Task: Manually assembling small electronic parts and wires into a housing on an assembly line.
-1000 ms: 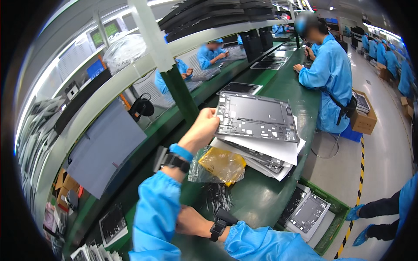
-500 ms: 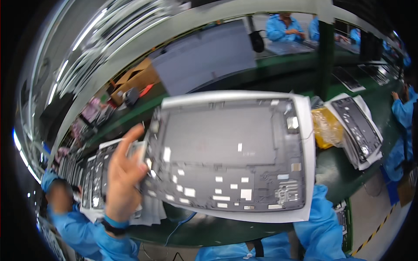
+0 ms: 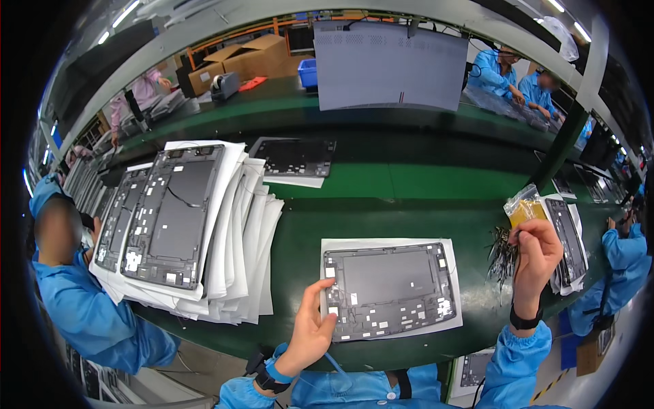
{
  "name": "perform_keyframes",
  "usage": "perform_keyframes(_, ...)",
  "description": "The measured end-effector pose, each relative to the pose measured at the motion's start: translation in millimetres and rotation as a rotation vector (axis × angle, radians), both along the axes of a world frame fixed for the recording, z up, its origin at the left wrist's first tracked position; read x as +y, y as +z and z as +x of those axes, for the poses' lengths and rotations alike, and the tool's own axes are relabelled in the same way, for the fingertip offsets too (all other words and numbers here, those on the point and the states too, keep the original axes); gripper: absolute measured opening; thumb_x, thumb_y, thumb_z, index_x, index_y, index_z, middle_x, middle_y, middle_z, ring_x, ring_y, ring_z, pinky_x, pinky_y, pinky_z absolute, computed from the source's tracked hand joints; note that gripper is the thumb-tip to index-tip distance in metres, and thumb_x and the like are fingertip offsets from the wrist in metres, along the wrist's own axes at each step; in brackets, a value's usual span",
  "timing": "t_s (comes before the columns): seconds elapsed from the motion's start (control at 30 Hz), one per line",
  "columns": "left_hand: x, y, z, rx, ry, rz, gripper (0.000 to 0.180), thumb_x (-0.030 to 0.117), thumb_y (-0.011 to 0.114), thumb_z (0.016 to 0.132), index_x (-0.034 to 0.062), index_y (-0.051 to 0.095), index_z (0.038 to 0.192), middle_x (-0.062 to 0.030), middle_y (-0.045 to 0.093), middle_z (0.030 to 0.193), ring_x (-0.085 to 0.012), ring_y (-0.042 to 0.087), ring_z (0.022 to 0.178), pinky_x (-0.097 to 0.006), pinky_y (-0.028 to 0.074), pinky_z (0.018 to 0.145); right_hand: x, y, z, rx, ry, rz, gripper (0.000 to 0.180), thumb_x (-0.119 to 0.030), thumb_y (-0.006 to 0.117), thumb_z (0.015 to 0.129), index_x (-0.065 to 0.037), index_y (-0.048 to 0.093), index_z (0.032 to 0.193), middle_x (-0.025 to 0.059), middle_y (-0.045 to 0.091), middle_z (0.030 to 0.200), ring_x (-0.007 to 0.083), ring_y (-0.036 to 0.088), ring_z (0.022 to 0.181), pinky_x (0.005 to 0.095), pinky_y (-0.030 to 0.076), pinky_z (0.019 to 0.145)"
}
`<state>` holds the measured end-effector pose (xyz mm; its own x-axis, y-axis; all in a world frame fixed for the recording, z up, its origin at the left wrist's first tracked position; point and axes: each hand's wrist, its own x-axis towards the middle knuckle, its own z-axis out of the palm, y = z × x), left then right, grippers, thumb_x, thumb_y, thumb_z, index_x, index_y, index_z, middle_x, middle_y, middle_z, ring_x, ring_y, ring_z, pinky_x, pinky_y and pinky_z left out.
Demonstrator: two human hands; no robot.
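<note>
A dark grey tablet back cover point(image 3: 388, 283) with small white patches lies inner side up on a white sheet point(image 3: 449, 313), in front of me. My left hand point(image 3: 310, 334) holds its left edge, index finger and thumb on the rim. Off to the right, my right hand point(image 3: 536, 255) is raised, thumb and index finger pinched on a thin dark piece that looks like a black cable. Just left of that hand lies a tangled bundle of thin black cables point(image 3: 501, 255). A clear bag with yellow contents point(image 3: 524, 204) sits behind the hand.
At left stands a tall stack of covers point(image 3: 180, 211) interleaved with white sheets. Another cover point(image 3: 296, 157) lies farther back; more covers point(image 3: 567, 235) are stacked at right. A grey panel point(image 3: 392, 68) rises behind the green bench point(image 3: 381, 215). Co-workers in blue sit at both sides.
The cover and its sheet, held up close before, now lie on the bench. My left hand has come down to the cover's edge. My right hand, hidden before, now shows beside the cables.
</note>
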<state>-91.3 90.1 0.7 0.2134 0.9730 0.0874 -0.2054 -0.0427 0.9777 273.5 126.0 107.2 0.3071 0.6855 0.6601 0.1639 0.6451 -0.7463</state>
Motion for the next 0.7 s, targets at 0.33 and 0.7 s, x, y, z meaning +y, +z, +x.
perform_keyframes(0.33, 18.1, 24.7, -21.6, 1.047, 0.072, 0.368, 0.032, 0.004, 0.078, 0.09, -0.0021, 0.067, 0.119, -0.0162, 0.064, 0.113, -0.0354, 0.071, 0.096, -0.044, 0.058, 0.079, 65.9, -75.3, -103.1, -0.632, 0.346, -0.577, 0.012, 0.003, 0.078, 0.09, 0.005, 0.074, 0.101, 0.0099, 0.076, 0.098, 0.0158, 0.074, 0.085, 0.0294, 0.059, 0.077)
perform_keyframes(0.7, 133.2, -7.4, 38.5, 0.861, -0.018, 0.787, 0.017, -0.004, 0.069, 0.082, -0.0019, 0.07, 0.099, -0.0128, 0.064, 0.102, -0.0326, 0.06, 0.099, -0.044, 0.051, 0.088, 84.2, -102.4, -109.3, -0.799, 0.282, -0.304, 0.012, 0.005, 0.074, 0.081, 0.001, 0.07, 0.092, 0.0108, 0.069, 0.099, 0.0261, 0.068, 0.089, 0.034, 0.057, 0.075)
